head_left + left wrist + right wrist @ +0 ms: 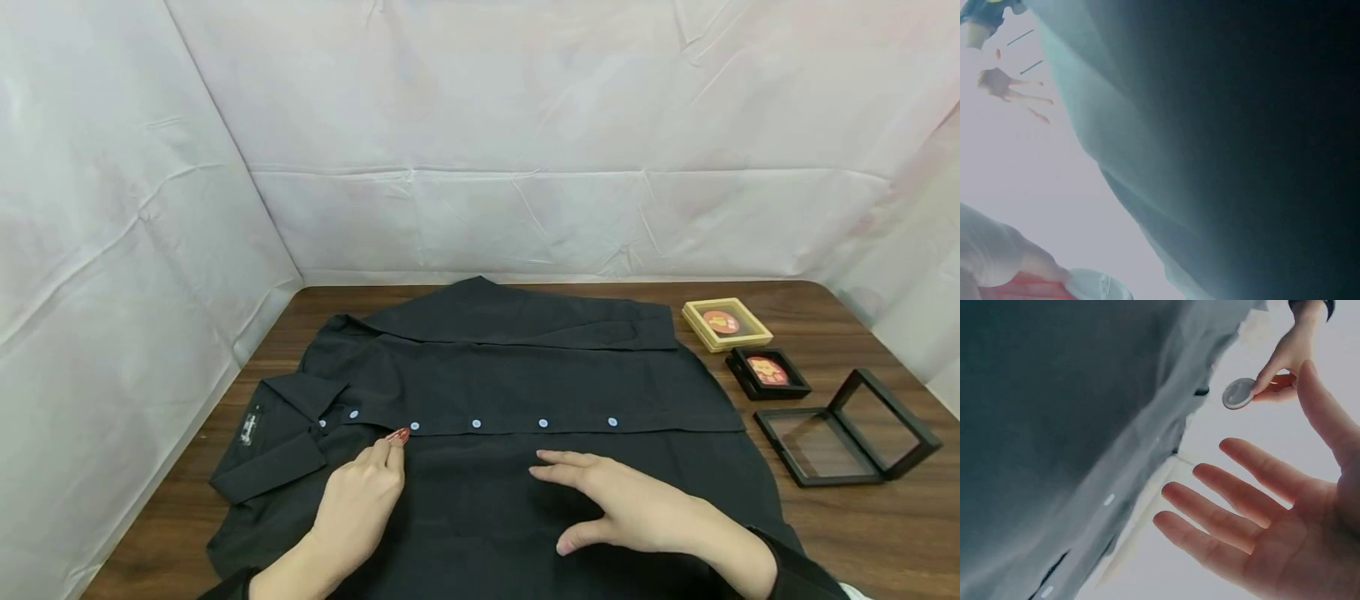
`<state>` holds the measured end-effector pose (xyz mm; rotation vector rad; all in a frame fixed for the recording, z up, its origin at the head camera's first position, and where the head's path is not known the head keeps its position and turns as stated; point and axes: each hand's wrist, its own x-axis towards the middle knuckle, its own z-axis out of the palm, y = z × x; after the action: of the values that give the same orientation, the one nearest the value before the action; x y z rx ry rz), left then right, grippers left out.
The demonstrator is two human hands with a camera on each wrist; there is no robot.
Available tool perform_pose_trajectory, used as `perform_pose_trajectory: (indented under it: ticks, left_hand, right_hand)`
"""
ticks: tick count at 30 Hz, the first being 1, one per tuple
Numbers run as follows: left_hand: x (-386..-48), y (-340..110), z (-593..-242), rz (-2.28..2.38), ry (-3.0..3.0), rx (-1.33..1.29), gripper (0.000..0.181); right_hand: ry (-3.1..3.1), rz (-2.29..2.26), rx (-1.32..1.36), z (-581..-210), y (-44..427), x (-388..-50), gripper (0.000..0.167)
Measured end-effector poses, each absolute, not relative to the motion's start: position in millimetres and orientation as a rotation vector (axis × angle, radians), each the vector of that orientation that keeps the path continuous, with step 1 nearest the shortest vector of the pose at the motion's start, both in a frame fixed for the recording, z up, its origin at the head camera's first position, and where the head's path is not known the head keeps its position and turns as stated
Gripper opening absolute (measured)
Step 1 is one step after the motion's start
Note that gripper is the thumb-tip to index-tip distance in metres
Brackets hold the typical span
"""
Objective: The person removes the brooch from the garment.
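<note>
A black button-up shirt [540, 379] lies spread on the table, its collar at the left and pale buttons along the placket. My left hand [360, 496] pinches a round pin badge [400, 435] near the placket below the collar. From the head only the badge's red edge shows. In the left wrist view the badge [1094, 284] has a pale back with a thin pin, and the right wrist view shows the badge [1237, 394] between thumb and fingers. Over the shirt's middle, my right hand [622, 504] hovers with fingers spread, holding nothing.
On the wooden table [885, 533] at the right stand a yellow case [726, 323] and a black case [768, 372], each with a red round piece inside. A black hinged frame case [840, 433] lies unfolded in front of them. White sheeting [525, 125] walls the back and sides.
</note>
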<state>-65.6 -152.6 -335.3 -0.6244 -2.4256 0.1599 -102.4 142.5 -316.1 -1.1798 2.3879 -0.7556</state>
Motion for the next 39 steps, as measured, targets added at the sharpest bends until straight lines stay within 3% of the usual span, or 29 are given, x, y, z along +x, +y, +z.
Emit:
perform_pose_trajectory:
  ticks: [2, 4, 9, 13, 17, 19, 39]
  left_hand:
    - [-68.3, -147.6, -332.9, 0.114, -2.415, -0.631, 0.02]
    - [-71.6, -142.4, -330.1, 0.059, -2.398, -0.632, 0.01]
    - [-80.3, -129.9, -324.0, -0.093, -2.314, -0.609, 0.05]
    - [-85.2, -119.5, -318.7, -0.201, -2.259, -0.594, 0.044]
    - [-88.9, -109.1, -312.3, -0.322, -2.237, -0.579, 0.018]
    - [-90.0, -104.0, -309.0, -0.399, -2.237, -0.584, 0.013]
    - [-98.3, -73.3, -286.2, -1.12, -2.114, -0.645, 0.016]
  right_hand:
    - [2.397, -0.788, -1.164, -313.4, 142.6, -103.8, 0.073]
    - [2.406, -0.824, -1.152, -311.2, 142.6, -105.1, 0.073]
    - [2.453, -0.921, -1.149, -308.7, 141.4, -108.8, 0.066]
    - [2.544, -0.994, -1.169, -308.0, 141.2, -110.9, 0.062]
    - [2.563, -1.108, -1.142, -305.4, 140.7, -113.6, 0.059]
    - [2.55, -1.165, -1.133, -302.9, 139.4, -115.6, 0.057]
    - [2.51, -1.572, -0.987, -283.6, 124.8, -128.7, 0.052]
